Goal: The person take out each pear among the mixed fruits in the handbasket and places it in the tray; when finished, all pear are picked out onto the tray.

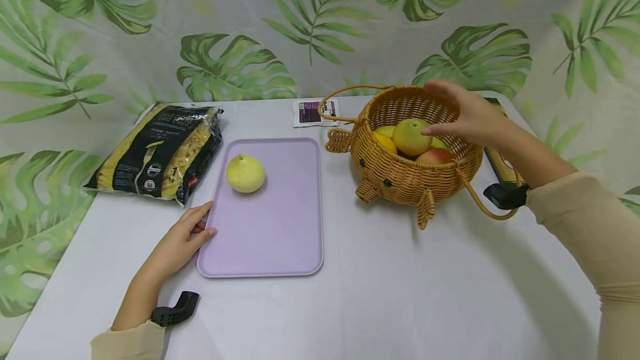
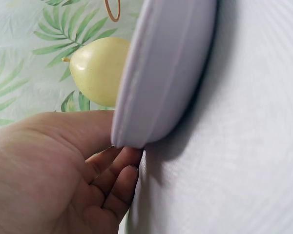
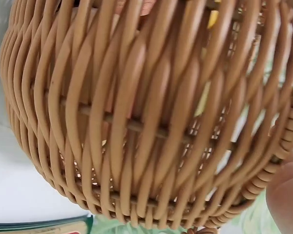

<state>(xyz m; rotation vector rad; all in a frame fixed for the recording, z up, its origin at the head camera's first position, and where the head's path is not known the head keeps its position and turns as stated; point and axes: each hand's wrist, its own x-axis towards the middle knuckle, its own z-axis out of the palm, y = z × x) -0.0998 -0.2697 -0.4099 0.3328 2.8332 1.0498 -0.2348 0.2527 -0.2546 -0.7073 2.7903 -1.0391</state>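
A yellow pear (image 1: 245,173) sits near the upper left of the lilac tray (image 1: 270,232). My left hand (image 1: 181,242) holds the tray's left edge, the thumb over the rim and the fingers curled against its side, as the left wrist view shows. Over the rim of the pig-shaped wicker basket (image 1: 400,182) is my right hand (image 1: 467,113), its fingers and thumb spread apart. The thumb tip overlaps a yellow-green round fruit (image 1: 411,136) in the head view; contact cannot be told. Yellow fruit (image 1: 385,141) and a reddish fruit (image 1: 435,156) lie around it. Wicker hides most of the right hand in its wrist view.
A black-and-yellow pasta bag (image 1: 155,151) lies left of the tray. Behind the tray is a small purple-and-white packet (image 1: 314,113). A flat green-edged item (image 1: 502,168) lies partly behind the basket. The basket's looped handles (image 1: 482,201) stick out on both sides.
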